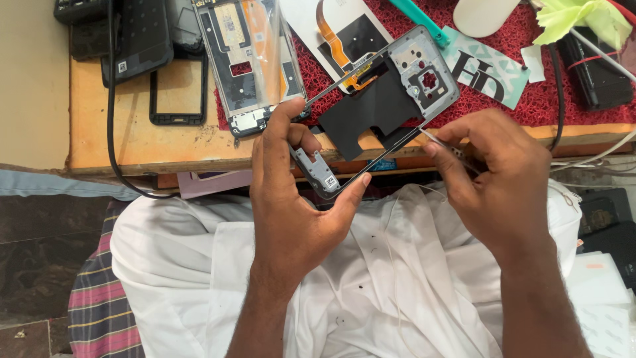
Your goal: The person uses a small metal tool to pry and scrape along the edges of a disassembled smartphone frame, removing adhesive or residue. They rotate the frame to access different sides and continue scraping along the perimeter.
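Observation:
My left hand [291, 199] grips the lower end of a grey phone middle frame [424, 73], held tilted above my lap and the table edge. A black sheet [371, 113] covers the frame's middle, and a camera cut-out sits at its upper right end. My right hand [497, 179] is pinched on thin metal tweezers [437, 140], whose tip touches the frame's right edge.
A wooden table [132, 132] holds a red mat [530, 99], another phone frame under clear film [248, 59], a black bezel [177, 93], dark phones [139, 36], a black cable [111, 132], a teal tool [421, 20] and a patterned card [487, 66]. White cloth [371, 285] covers my lap.

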A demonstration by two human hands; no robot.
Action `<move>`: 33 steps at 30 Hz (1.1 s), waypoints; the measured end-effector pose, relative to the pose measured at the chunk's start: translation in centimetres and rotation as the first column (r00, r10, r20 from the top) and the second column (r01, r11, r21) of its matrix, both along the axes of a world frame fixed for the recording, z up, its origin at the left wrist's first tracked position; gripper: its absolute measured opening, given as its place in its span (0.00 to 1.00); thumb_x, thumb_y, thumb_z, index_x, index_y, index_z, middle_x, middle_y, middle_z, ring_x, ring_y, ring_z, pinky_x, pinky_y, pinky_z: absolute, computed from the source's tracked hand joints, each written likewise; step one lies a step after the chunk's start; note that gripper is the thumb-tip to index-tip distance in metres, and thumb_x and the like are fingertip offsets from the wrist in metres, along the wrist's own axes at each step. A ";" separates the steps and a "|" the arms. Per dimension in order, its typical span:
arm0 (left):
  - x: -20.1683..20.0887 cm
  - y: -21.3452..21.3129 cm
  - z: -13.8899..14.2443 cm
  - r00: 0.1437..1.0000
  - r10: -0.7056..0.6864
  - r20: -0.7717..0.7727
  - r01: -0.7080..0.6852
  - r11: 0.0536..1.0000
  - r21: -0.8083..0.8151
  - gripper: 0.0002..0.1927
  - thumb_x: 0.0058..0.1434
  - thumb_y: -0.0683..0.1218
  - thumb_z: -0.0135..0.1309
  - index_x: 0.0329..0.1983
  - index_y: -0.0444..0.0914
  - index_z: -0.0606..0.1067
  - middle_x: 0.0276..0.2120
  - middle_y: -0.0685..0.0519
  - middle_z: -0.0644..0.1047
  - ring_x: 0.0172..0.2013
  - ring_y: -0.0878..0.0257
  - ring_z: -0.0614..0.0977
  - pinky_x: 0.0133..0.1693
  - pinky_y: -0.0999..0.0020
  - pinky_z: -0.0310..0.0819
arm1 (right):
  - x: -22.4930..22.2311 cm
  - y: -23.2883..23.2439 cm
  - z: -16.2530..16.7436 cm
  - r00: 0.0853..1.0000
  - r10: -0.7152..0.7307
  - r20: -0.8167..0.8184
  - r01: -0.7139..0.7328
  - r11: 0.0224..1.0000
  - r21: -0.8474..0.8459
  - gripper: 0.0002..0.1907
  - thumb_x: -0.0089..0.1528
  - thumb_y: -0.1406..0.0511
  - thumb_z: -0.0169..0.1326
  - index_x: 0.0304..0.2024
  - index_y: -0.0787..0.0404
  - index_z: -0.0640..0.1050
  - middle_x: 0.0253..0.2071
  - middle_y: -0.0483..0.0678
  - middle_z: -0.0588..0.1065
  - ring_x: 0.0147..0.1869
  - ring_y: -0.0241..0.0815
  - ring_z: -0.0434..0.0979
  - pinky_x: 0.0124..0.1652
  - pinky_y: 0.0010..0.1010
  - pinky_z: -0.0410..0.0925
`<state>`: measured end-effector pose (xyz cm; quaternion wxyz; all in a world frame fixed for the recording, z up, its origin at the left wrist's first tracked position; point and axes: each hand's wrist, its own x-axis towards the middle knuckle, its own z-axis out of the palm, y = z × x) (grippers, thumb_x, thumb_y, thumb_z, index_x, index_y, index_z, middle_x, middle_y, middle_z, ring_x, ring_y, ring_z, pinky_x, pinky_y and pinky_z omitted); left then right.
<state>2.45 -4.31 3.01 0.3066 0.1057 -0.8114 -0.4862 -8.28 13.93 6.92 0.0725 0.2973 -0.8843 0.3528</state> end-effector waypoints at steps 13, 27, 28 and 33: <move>-0.1 0.1 0.2 1.000 0.010 0.004 -0.010 1.000 -0.012 0.51 0.51 0.42 0.75 0.74 0.37 0.59 0.45 0.52 0.70 0.48 0.60 0.73 0.52 0.64 0.72 | 0.6 -0.3 0.2 0.986 -0.006 -0.167 0.029 0.991 0.131 0.04 0.66 0.68 0.63 0.42 0.62 0.81 0.32 0.51 0.78 0.32 0.44 0.75 0.32 0.33 0.66; -0.2 0.2 0.1 1.000 0.018 0.014 -0.018 1.000 -0.020 0.51 0.50 0.43 0.76 0.74 0.37 0.59 0.43 0.52 0.70 0.48 0.59 0.73 0.51 0.64 0.72 | 0.5 0.1 -0.5 0.997 -0.060 -0.049 0.067 0.982 0.177 0.06 0.68 0.67 0.63 0.46 0.62 0.80 0.32 0.49 0.78 0.32 0.44 0.78 0.33 0.33 0.67; -0.2 0.2 0.1 1.000 0.018 0.008 -0.017 1.000 -0.024 0.51 0.51 0.43 0.76 0.74 0.37 0.58 0.44 0.52 0.70 0.48 0.59 0.73 0.51 0.64 0.72 | 0.4 0.1 -0.5 0.996 -0.085 0.034 0.077 0.981 0.180 0.10 0.65 0.66 0.64 0.46 0.64 0.79 0.30 0.49 0.78 0.30 0.44 0.78 0.32 0.33 0.67; -0.2 0.1 0.1 1.000 0.016 0.008 -0.016 0.999 -0.029 0.51 0.51 0.43 0.76 0.74 0.37 0.58 0.43 0.52 0.70 0.48 0.59 0.73 0.53 0.63 0.71 | 0.4 0.1 -0.6 0.994 0.019 -0.106 -0.008 0.994 0.105 0.04 0.69 0.67 0.61 0.45 0.60 0.80 0.35 0.48 0.78 0.35 0.44 0.78 0.36 0.33 0.68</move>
